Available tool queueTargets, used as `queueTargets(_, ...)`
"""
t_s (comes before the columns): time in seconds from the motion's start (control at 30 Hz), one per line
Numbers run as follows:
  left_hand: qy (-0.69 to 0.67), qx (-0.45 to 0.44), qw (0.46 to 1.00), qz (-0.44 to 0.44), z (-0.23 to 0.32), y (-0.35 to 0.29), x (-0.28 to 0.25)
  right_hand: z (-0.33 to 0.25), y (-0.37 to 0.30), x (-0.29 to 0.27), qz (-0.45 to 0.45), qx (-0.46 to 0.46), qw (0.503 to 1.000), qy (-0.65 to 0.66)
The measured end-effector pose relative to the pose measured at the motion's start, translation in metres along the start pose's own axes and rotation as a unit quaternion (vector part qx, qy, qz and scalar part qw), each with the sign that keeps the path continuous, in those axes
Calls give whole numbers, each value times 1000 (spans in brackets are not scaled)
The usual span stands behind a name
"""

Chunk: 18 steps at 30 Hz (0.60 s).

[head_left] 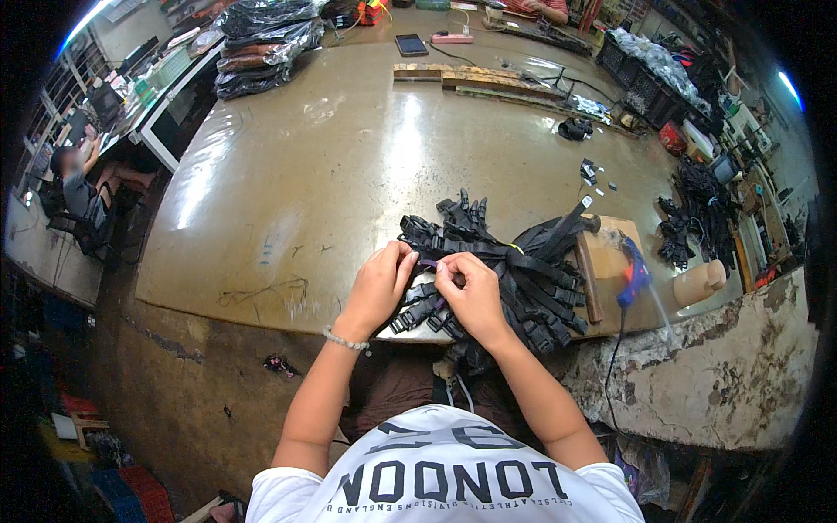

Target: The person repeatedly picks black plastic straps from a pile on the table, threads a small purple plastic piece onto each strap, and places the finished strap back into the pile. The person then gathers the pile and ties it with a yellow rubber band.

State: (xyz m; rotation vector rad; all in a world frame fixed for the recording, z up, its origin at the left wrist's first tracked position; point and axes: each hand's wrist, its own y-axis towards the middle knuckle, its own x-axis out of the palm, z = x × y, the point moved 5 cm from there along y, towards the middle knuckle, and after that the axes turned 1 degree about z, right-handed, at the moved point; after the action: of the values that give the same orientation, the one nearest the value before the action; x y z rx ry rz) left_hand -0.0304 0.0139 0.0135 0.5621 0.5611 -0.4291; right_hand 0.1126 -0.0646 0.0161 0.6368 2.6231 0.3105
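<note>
Black webbing straps with plastic side-release buckles (554, 283) lie in a heap at the near edge of the worktable (288, 174). My left hand (377, 286) is at the heap's left side, its thumb and fingertips pinched together. Close beside it, my right hand (472, 295) is also closed in a pinch. A thin purple strip (427, 262) runs between my fingertips, and both hands seem to hold it. Black strap parts lie under and around my fingers. What else my fingertips cover is hidden.
Right of the heap, a blue glue gun (635, 275) with a cord stands by a brown board (589, 277). Wooden strips (471, 80) and a phone (411, 45) lie far back. Plastic-wrapped stacks (266, 48) stand back left. A person (83, 187) sits at a left-hand desk.
</note>
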Motion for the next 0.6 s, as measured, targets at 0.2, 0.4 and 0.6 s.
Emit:
queueTargets(0.2, 82, -28, 994, 60, -14, -22, -22, 7, 0, -2, 1, 88, 992, 91)
queueTargets(0.4, 355, -297, 854, 238, -41, -101, -154, 3, -4, -8, 12, 69, 989, 130)
queueTargets(0.6, 95, -106, 987, 78, -9, -48, -66, -4, -9, 1, -28, 0, 999, -32)
